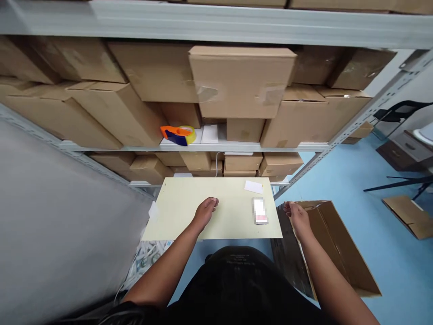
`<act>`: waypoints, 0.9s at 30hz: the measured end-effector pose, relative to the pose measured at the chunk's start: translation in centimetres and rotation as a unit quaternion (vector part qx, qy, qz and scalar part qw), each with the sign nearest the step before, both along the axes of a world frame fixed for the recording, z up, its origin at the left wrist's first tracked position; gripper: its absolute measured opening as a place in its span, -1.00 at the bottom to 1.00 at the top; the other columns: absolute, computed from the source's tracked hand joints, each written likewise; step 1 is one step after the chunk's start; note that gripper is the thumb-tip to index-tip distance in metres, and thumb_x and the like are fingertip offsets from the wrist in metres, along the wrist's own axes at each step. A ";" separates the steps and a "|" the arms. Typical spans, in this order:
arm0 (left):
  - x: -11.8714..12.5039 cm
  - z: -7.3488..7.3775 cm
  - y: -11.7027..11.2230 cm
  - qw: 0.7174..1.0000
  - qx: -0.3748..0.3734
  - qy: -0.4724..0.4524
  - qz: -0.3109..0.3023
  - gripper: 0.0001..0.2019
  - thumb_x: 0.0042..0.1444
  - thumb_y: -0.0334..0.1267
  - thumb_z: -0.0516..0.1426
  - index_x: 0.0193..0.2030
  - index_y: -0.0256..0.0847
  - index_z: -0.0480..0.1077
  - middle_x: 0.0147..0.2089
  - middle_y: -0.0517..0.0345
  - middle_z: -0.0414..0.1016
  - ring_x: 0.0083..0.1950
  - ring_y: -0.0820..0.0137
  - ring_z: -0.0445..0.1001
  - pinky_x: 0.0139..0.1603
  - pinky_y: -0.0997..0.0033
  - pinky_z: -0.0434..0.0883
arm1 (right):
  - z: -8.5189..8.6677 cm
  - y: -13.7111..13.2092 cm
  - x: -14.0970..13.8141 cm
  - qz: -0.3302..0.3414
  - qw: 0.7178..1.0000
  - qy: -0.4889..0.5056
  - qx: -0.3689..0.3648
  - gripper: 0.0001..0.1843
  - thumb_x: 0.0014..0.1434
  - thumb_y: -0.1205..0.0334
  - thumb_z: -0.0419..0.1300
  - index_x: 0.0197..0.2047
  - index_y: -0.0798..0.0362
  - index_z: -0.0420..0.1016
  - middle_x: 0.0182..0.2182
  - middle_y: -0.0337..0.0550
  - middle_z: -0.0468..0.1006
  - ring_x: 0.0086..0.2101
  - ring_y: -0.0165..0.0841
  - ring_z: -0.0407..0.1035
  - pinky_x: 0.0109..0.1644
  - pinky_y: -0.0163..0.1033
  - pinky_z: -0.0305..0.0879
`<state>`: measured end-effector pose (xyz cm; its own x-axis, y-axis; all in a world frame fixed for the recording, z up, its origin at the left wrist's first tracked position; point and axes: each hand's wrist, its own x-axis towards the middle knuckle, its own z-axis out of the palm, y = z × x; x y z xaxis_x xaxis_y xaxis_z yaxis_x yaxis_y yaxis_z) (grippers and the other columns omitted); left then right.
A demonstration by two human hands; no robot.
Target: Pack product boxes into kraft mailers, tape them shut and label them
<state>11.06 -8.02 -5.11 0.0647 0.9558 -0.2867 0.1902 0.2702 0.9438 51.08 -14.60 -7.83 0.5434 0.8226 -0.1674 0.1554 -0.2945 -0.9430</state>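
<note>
Left grip (205, 211) down on the pale yellow desk (179, 212), knuckles up, fingers loosely curled with the tips apart, clamped on nothing. Just to the right of it, on the same desk top, a small packet with a blurred label (260, 211). A little beyond the packet and farther from the grip, a white card (253, 186) lying flat. Both clear of the fingers, untouched.

Right grip (297, 215) off the desk's right edge, at the near upper rim of an open carton (341, 253) on the blue floor (358, 180). Fingertips bent leftward over the carton's dark inner flap, seemingly in contact; cannot tell whether closed on the flap or merely resting against it. Carton body stretching down and to the right of this grip, beneath the forearm, its mouth just beside the desk's corner.

Straight ahead of both grips, past the far desk edge, a grey metal shelf (237, 147) packed with brown cardboard boxes (241, 81). On the shelf board, ahead and slightly left of the left grip, an orange and blue tape dispenser (177, 134) with a yellowish roll. Well to the right of the right grip, a flat piece of cardboard (409, 219) on the floor and a dark chair (402, 110) farther back. Left of the left grip, below the desk's edge, a patterned sheet (149, 257) beside a grey wall (61, 216).
</note>
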 end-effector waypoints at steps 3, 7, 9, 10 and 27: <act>-4.5 -0.7 -1.1 1.000 -0.005 -0.009 0.024 -0.50 0.15 0.26 0.11 -0.14 -0.17 0.52 0.01 -0.05 0.61 0.07 0.15 0.55 0.07 0.15 0.50 | 0.5 0.2 -4.4 0.005 1.000 0.024 -0.008 -0.37 0.16 -0.38 0.18 -0.14 0.05 0.62 -0.13 0.03 0.70 -0.17 -0.13 0.59 -0.13 -0.13 0.49; -8.7 -0.6 -2.6 0.998 -0.004 -0.010 0.054 -0.50 0.15 0.25 0.11 -0.14 -0.17 0.52 0.00 -0.05 0.62 0.06 0.16 0.56 0.07 0.14 0.51 | 1.1 0.9 -8.6 0.044 0.999 0.013 -0.023 -0.35 0.17 -0.39 0.16 -0.11 0.06 0.61 -0.08 0.07 0.69 -0.13 -0.09 0.59 -0.11 -0.11 0.48; -10.0 -0.4 -3.2 0.997 -0.002 -0.009 0.072 -0.50 0.16 0.24 0.10 -0.13 -0.17 0.53 0.01 -0.04 0.61 0.07 0.16 0.56 0.07 0.14 0.50 | 1.4 1.7 -10.2 0.067 0.997 0.006 -0.029 -0.35 0.18 -0.39 0.14 -0.12 0.05 0.61 -0.08 0.06 0.69 -0.11 -0.08 0.58 -0.09 -0.09 0.48; -10.5 -0.4 -3.5 0.997 -0.001 -0.010 0.081 -0.50 0.17 0.24 0.10 -0.12 -0.17 0.53 0.01 -0.04 0.61 0.07 0.16 0.55 0.07 0.14 0.50 | 1.6 2.2 -10.9 0.080 0.996 0.004 -0.031 -0.36 0.18 -0.39 0.14 -0.12 0.05 0.61 -0.08 0.06 0.69 -0.10 -0.07 0.58 -0.08 -0.09 0.48; -9.7 0.5 -10.6 0.948 -0.007 0.045 0.315 -0.56 0.22 0.17 0.04 -0.15 -0.17 0.49 -0.12 0.04 0.58 -0.04 0.21 0.54 -0.04 0.22 0.49 | -0.4 13.2 -19.3 0.390 0.918 0.030 -0.070 -0.45 0.16 -0.29 0.19 -0.11 0.01 0.62 -0.09 -0.02 0.70 -0.10 -0.08 0.59 -0.03 -0.04 0.49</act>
